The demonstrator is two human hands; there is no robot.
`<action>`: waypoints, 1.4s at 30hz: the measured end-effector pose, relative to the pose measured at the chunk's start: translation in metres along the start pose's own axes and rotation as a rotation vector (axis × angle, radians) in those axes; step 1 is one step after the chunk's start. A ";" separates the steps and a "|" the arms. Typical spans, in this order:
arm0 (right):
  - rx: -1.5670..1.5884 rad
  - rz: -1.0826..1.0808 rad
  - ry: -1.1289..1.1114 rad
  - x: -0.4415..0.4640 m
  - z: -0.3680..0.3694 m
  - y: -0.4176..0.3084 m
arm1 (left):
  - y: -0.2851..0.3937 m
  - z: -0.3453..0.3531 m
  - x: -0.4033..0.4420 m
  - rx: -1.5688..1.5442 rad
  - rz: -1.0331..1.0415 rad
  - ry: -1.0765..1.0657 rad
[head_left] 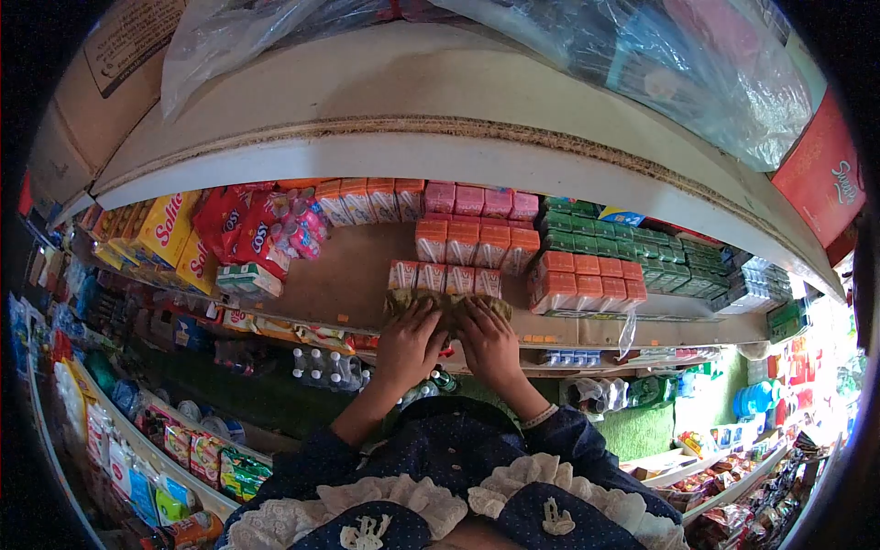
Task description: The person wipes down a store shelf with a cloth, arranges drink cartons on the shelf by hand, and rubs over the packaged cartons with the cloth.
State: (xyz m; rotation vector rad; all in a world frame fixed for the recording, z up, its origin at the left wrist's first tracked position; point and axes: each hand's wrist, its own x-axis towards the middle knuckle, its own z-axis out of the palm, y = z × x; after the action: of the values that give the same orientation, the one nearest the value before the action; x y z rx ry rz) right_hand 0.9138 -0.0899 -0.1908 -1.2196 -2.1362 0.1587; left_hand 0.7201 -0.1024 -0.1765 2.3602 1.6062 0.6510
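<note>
My left hand and my right hand are side by side at the front edge of a shelf, both with fingers curled over a crumpled olive-brown cloth. Just behind the cloth stands a short row of small white-and-orange drink cartons; the cloth hides their lower fronts. Farther back are shrink-wrapped orange cartons and pink cartons. To the right of my right hand sits another orange pack.
An upper shelf board overhangs the cartons. Red Cosy packs and yellow Solito boxes are at left, green cartons at right. Lower down are bottles and more stocked shelves.
</note>
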 end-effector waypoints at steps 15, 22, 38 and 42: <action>-0.075 -0.050 -0.013 0.009 0.013 -0.005 | -0.006 0.022 0.009 0.049 0.006 0.166; -0.019 -0.089 -0.044 0.023 0.034 -0.018 | -0.019 -0.005 0.009 -0.195 -0.180 0.035; -0.178 0.045 -0.071 -0.005 0.002 0.010 | 0.017 0.030 0.030 0.051 0.121 0.211; -0.152 0.050 -0.055 0.003 0.006 0.007 | -0.059 0.014 0.052 -0.578 -0.037 0.121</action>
State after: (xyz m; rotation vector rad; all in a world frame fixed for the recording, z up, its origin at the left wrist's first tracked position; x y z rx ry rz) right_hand 0.9141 -0.0825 -0.1971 -1.3706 -2.1992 0.0526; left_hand 0.6940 -0.0314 -0.2007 1.8920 1.2726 1.0945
